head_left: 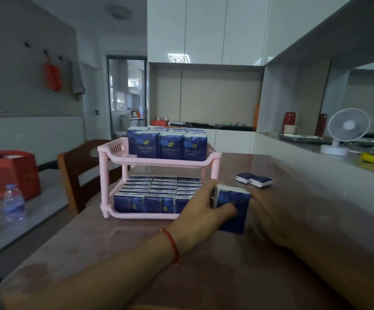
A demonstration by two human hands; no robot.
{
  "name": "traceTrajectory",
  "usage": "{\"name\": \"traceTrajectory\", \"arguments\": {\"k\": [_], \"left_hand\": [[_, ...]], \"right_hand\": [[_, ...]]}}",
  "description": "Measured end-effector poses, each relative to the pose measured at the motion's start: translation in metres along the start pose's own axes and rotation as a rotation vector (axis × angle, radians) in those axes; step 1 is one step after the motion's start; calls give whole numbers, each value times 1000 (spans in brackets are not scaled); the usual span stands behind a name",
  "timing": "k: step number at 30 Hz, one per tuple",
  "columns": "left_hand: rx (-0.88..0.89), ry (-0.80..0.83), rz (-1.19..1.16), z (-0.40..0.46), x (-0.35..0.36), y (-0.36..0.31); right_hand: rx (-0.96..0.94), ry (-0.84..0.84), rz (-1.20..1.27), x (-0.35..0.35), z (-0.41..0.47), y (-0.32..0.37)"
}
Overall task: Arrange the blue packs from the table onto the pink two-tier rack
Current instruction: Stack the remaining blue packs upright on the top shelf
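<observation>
The pink two-tier rack [159, 162] stands on the brown table [203, 276]. Upright blue packs [170, 147] fill most of its top tier, and more blue packs [157, 193] fill the bottom tier. Just right of the rack's front corner, my left hand [203, 205] grips an upright blue pack [234, 212], thumb across its front. My right hand [273, 217], blurred, holds the same pack from its right side. Two more blue packs [254, 180] lie flat on the table behind my hands.
A wooden chair [78, 173] stands behind the rack's left end. To the left, a lower table carries a red bag [11, 173] and a water bottle [14, 203]. A white fan [344, 130] sits on the grey counter at right.
</observation>
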State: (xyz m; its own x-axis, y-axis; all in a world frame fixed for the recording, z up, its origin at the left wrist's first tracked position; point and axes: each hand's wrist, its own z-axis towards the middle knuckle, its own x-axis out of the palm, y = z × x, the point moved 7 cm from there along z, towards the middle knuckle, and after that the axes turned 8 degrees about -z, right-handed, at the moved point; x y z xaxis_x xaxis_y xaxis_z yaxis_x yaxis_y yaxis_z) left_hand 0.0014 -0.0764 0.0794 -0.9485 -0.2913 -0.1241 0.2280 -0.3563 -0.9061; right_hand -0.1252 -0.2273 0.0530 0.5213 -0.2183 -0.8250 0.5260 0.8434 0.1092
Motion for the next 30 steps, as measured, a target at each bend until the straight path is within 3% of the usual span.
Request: {"name": "traceTrajectory", "arguments": {"k": [4,9,10,12,14,16,22,30], "left_hand": [[88,-59,13,-31,-69,-51],[164,-225,165,-31,-180,-106],[175,-258,180,-26,-197,-112],[188,-293,213,-16,-220,-121],[154,-298,264,-4,-232,-121],[119,-311,273,7,-240,-117],[12,-266,298,43,-246,-103],[-184,-198,578,67,-239,-72]], "right_hand": [[-29,-55,-3,-8,-3,16],[146,248,30,56,24,9],[241,223,105,62,35,9],[463,-11,474,53,52,15],[521,-200,788,49,58,30],[576,-219,934,54,54,37],[564,-112,859,71,44,23],[556,-103,923,81,50,14]]}}
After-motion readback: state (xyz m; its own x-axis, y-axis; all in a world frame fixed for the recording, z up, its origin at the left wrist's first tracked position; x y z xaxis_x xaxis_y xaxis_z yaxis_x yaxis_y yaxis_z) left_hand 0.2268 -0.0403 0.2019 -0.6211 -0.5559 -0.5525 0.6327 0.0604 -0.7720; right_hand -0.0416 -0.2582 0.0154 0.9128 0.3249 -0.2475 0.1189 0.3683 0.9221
